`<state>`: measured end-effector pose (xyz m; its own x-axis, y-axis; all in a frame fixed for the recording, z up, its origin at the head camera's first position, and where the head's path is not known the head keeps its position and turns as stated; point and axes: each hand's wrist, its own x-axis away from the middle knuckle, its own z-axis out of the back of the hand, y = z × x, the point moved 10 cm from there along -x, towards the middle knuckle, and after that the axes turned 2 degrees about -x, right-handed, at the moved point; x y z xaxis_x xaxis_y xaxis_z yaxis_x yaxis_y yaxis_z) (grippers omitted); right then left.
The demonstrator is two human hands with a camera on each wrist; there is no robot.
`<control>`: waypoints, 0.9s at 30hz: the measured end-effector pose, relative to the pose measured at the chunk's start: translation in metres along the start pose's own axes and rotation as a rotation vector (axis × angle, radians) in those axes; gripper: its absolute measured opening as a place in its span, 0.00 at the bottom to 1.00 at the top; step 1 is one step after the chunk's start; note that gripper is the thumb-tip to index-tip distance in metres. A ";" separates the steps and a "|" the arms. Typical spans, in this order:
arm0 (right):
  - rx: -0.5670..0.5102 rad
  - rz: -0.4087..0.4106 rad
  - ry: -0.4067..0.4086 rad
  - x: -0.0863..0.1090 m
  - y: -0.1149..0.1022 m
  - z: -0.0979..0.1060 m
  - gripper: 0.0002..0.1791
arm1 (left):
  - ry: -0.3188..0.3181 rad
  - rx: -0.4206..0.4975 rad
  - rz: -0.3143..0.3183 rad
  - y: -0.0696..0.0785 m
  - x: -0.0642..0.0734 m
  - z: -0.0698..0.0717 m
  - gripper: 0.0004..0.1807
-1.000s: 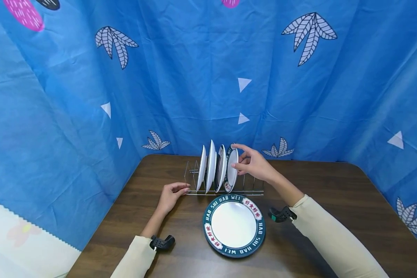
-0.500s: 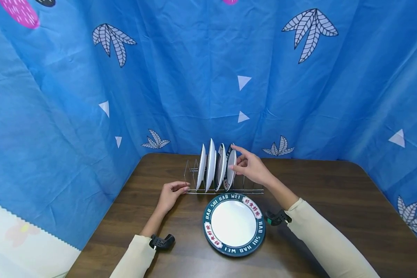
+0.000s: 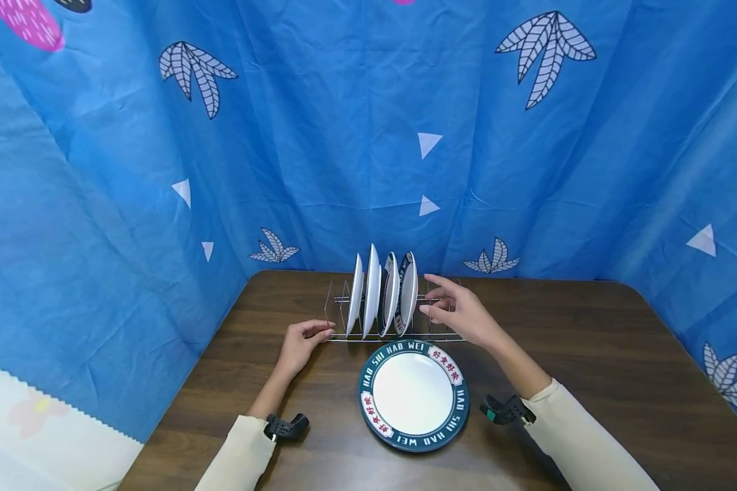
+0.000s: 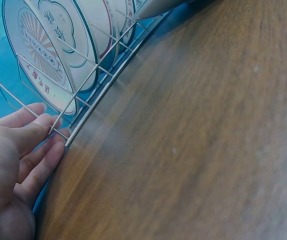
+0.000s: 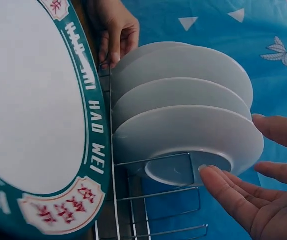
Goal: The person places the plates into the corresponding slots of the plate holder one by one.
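Several white plates [image 3: 371, 293] stand on edge side by side in a wire dish rack [image 3: 399, 340]. The rightmost plate [image 3: 409, 296] has a dark patterned rim and leans slightly. My left hand [image 3: 301, 344] pinches the rack's left end between thumb and fingers, clear in the left wrist view. Just right of the rightmost plate is my right hand [image 3: 463, 314], its fingers spread and holding nothing. In the right wrist view its fingertips lie close to that plate's underside [image 5: 193, 130]; I cannot tell whether they touch. A green-rimmed plate [image 3: 413, 395] lies flat in front of the rack.
Everything sits on a dark wooden table [image 3: 577, 354]. A blue patterned curtain [image 3: 368, 136] hangs behind it and along both sides. At the lower left is a white cloth [image 3: 31, 436]. The rack has bare wire slots at its right and left ends.
The right hand has let go of the rightmost plate and drawn back to the right. That plate now stands in the rack by itself. The left hand stays at the rack's end.
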<state>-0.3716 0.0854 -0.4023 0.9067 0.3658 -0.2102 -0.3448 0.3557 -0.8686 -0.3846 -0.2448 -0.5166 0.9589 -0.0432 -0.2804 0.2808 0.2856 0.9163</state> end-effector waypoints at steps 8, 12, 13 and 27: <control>0.018 -0.033 -0.022 0.038 0.013 0.005 0.30 | -0.004 0.015 0.012 0.003 0.003 0.000 0.08; 0.066 -0.067 -0.043 0.053 0.023 0.004 0.26 | -0.003 0.020 0.010 -0.001 0.002 0.000 0.08; 0.078 -0.080 -0.049 0.056 0.026 0.003 0.25 | -0.003 0.022 0.008 -0.001 0.002 0.000 0.08; 0.168 -0.130 -0.151 0.077 0.061 -0.006 0.26 | -0.003 0.011 -0.011 0.000 0.001 -0.001 0.08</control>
<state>-0.3215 0.1300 -0.4745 0.9039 0.4271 -0.0217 -0.2749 0.5416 -0.7944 -0.3839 -0.2435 -0.5172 0.9559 -0.0493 -0.2897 0.2918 0.2741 0.9163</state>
